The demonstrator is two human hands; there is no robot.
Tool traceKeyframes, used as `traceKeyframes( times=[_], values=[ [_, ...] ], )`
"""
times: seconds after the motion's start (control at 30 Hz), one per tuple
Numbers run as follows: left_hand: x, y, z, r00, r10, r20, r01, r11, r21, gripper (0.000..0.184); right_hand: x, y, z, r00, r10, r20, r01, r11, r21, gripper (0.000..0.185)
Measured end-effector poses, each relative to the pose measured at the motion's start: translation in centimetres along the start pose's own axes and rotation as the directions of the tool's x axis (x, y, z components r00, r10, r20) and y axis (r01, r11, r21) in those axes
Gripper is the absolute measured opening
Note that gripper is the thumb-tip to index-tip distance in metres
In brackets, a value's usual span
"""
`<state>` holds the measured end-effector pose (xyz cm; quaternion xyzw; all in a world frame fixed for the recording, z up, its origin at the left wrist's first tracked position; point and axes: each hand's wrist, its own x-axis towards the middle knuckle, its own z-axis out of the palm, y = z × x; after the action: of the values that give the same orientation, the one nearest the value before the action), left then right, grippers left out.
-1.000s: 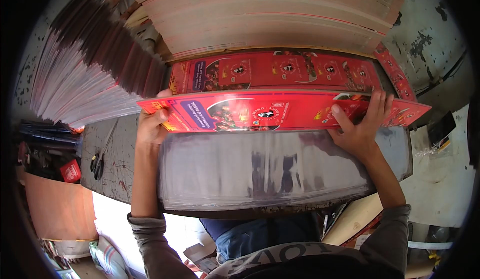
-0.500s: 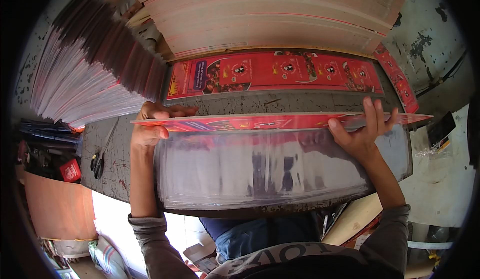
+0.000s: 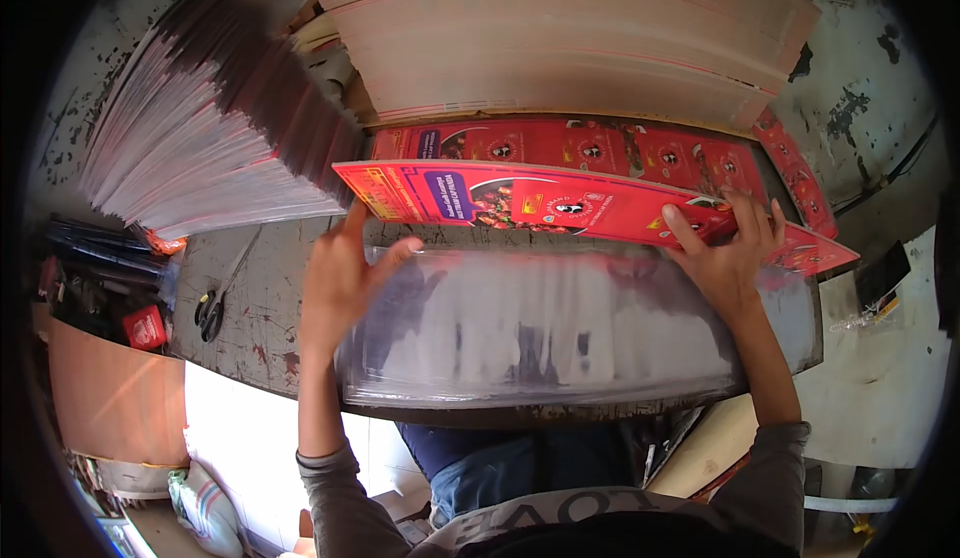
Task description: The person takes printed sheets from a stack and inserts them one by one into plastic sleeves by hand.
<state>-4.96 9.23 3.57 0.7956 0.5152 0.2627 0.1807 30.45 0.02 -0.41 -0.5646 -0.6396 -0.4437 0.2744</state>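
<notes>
A long red printed cardboard strip [image 3: 490,198] is tilted up above the table, its printed face toward me. My right hand [image 3: 725,248] grips it near the right end, thumb on the front and fingers over the top edge. Just below the strip's left end is my left hand [image 3: 340,278], thumb spread and fingers apart, with a fingertip at the lower edge; whether it touches is unclear. Beneath lies a stack of clear plastic sheets [image 3: 640,348]. Behind the held strip, a similar red printed strip [image 3: 540,141] lies flat on the table.
A tall stack of cardboard strips [image 3: 570,48] stands at the back. At left leans a fanned pile of plastic-covered sheets [image 3: 220,148]. Scissors [image 3: 210,313] lie on the worn table [image 3: 260,288]. Another narrow red strip [image 3: 800,178] is at the right.
The red strip has turned from nearly edge-on to showing its printed face, its left end now higher. My left hand has let go and moved down and right; my right hand keeps its grip.
</notes>
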Motion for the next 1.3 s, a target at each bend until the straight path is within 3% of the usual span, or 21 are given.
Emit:
traceKeyframes(
  times=[0.07,0.1,0.17,0.27,0.63,0.7,0.73,0.8,0.83,0.9,1.0,1.13,1.3],
  values=[
    [-1.7,0.0,0.9,0.998,-0.027,0.051,0.015,0.974,0.226,0.049,-0.3,0.7,0.1,0.999,0.012,0.047,-0.014,0.999,0.049,0.058],
    [-2.5,-0.4,1.6,0.998,-0.029,0.052,0.016,0.974,0.225,0.049,-0.2,0.9,0.1,0.998,0.014,0.064,-0.019,0.998,0.065,0.059],
    [-3.6,-1.4,3.0,0.947,0.322,-0.01,-0.295,0.879,0.374,0.048,1.1,1.3,-0.4,0.986,-0.167,0.003,0.166,0.979,-0.117,0.067],
    [-4.1,-1.1,2.6,0.942,0.335,0.013,-0.315,0.87,0.379,0.045,2.0,1.8,-0.6,0.992,-0.061,0.111,0.074,0.99,-0.121,0.076],
    [-4.1,-1.4,3.0,0.89,0.454,-0.03,-0.449,0.886,0.114,0.024,6.2,2.5,-2.7,0.97,-0.143,0.195,0.16,0.984,-0.074,0.096],
    [-4.2,-1.2,2.9,0.881,0.47,-0.052,-0.462,0.88,0.111,0.019,8.3,1.2,-3.0,0.957,-0.099,0.273,0.071,0.991,0.112,0.099],
    [-4.2,-1.0,3.0,0.867,0.489,-0.1,-0.48,0.871,0.103,0.02,9.0,0.5,-2.7,0.957,-0.094,0.274,0.067,0.992,0.109,0.099],
    [-4.2,-0.7,3.0,0.846,0.514,-0.141,-0.504,0.858,0.097,0.021,10.6,-0.9,-1.6,0.952,-0.112,0.286,0.008,0.94,0.342,0.1],
    [-4.4,-0.5,3.0,0.841,0.519,-0.15,-0.5,0.853,0.148,0.022,11.4,-2.1,-1.0,0.952,-0.103,0.287,0.0,0.941,0.337,0.1],
    [-4.5,-0.5,3.0,0.832,0.532,-0.157,-0.5,0.842,0.2,0.023,12.9,-4.2,0.5,0.977,-0.131,0.167,0.043,0.892,0.45,0.105],
    [-4.6,-1.3,3.1,0.792,0.587,-0.168,-0.548,0.805,0.228,0.024,13.8,-4.6,2.0,0.959,-0.097,0.265,0.011,0.951,0.309,0.104],
    [-4.7,-1.5,2.9,0.781,0.613,-0.12,-0.588,0.787,0.187,0.022,12.7,-3.6,2.8,0.984,-0.126,0.128,0.062,0.909,0.411,0.102],
    [-4.6,-1.2,2.9,0.781,0.616,-0.101,-0.603,0.786,0.137,0.021,11.6,-2.8,1.6,0.963,-0.2,0.183,0.079,0.853,0.516,0.105]
  ],
)
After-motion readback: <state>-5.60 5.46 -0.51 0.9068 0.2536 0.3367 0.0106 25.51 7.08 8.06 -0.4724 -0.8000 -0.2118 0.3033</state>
